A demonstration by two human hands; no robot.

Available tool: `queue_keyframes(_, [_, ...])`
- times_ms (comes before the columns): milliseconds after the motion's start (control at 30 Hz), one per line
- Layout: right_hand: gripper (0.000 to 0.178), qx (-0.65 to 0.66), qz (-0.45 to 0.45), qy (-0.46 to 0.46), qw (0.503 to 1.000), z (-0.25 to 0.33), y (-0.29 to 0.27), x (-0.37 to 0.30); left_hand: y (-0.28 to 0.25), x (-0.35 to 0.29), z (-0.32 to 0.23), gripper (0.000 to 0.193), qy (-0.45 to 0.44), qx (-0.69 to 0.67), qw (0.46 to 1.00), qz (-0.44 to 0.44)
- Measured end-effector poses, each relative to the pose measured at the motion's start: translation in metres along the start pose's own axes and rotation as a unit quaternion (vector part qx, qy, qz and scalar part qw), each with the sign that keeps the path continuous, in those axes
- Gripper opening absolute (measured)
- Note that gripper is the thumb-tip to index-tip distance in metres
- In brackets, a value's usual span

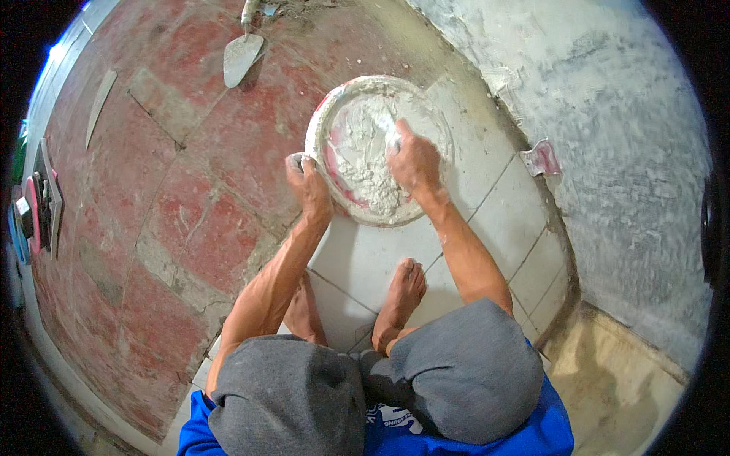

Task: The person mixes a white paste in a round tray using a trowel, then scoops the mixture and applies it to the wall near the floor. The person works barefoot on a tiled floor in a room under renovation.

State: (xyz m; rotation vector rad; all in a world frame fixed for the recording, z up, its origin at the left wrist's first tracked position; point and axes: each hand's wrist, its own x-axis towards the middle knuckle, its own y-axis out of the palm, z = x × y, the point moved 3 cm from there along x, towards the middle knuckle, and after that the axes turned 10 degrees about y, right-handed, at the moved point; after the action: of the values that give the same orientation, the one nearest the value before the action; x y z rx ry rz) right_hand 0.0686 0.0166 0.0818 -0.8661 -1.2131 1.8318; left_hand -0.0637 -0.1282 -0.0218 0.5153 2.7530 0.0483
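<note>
A round basin (310, 144), pink-red where its sides show through white smears, stands on the pale tiles in front of my feet. Thick, lumpy white plaster (369, 144) lies in it. My left hand (308, 182) pinches the basin's left rim, thumb on top. Over the plaster, right of the basin's middle, my right hand (414, 163) is closed with its index finger stretched forward. A whitish, plaster-coated thing (390, 131) shows beside its fingers; its kind cannot be made out, as the hand and plaster hide most of it.
A pointed trowel (242, 59) lies on the worn red floor (220, 235) at the far left. A pale strip (99, 106) lies farther left. On the right rises a grey-white smeared wall (623, 167), with a small pinkish scrap (541, 158) at its foot. Several items (42, 205) stand at the left edge.
</note>
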Motion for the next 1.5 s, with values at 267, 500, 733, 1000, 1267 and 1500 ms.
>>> queue_keyframes(267, [0.036, 0.002, 0.080, -0.003, 0.997, 0.004, -0.041, -0.049, -0.007, 0.000, -0.007, 0.016, 0.036, 0.057, 0.998, -0.012])
queue_keyframes(500, [0.035, -0.057, 0.063, -0.009, 0.996, -0.007, 0.010, -0.005, -0.005, 0.003, 0.001, 0.015, 0.020, 0.055, 0.998, 0.007])
queue_keyframes(733, [0.024, -0.051, 0.086, -0.012, 0.995, -0.038, -0.072, -0.049, -0.001, 0.001, -0.006, 0.014, 0.030, 0.007, 1.000, -0.002])
queue_keyframes(1000, [0.023, 0.049, 0.163, -0.011, 0.985, -0.168, -0.074, -0.073, -0.001, 0.009, -0.009, 0.015, 0.049, 0.046, 0.998, 0.003])
queue_keyframes(1267, [0.018, 0.137, 0.139, -0.081, 0.977, -0.097, -0.011, -0.050, -0.003, 0.006, -0.012, 0.015, 0.070, 0.064, 0.996, 0.001])
queue_keyframes(1500, [0.020, 0.181, 0.095, -0.095, 0.974, -0.016, -0.012, -0.025, -0.003, 0.001, -0.012, 0.011, 0.041, -0.010, 0.999, 0.006])
